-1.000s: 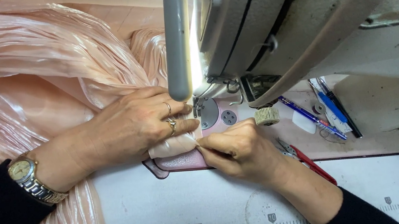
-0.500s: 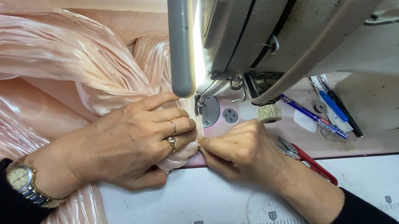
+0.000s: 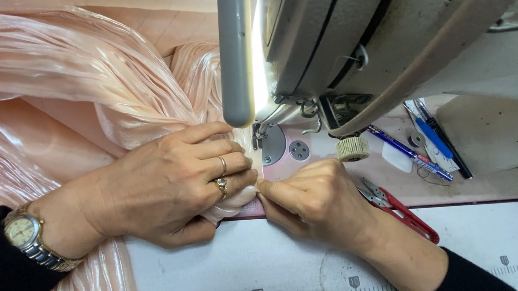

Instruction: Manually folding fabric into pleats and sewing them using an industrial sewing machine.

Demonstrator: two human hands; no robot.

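Shiny peach pleated fabric [image 3: 51, 91] is bunched across the left of the table and runs under the needle area [image 3: 261, 132] of a grey sewing machine [image 3: 401, 25]. My left hand [image 3: 172, 181], with rings and a wristwatch [image 3: 29, 237], presses flat on the fabric's gathered edge beside the presser foot. My right hand [image 3: 317, 200] pinches the same fabric edge from the front, its fingertips meeting those of the left hand. The fabric edge itself is mostly hidden under my fingers.
Red-handled snips [image 3: 403, 210] lie right of my right hand. Blue pens [image 3: 415, 147] and a small ridged spool [image 3: 352, 148] rest on the pink machine bed [image 3: 311, 146]. A grey lamp bar [image 3: 234, 51] hangs over the needle. A printed ruler strip [image 3: 353, 284] runs along the table's front edge.
Both hands have slid slightly toward the front edge with the fabric edge, and my left fingers have closed tighter over the gathers. The view has shifted a little.
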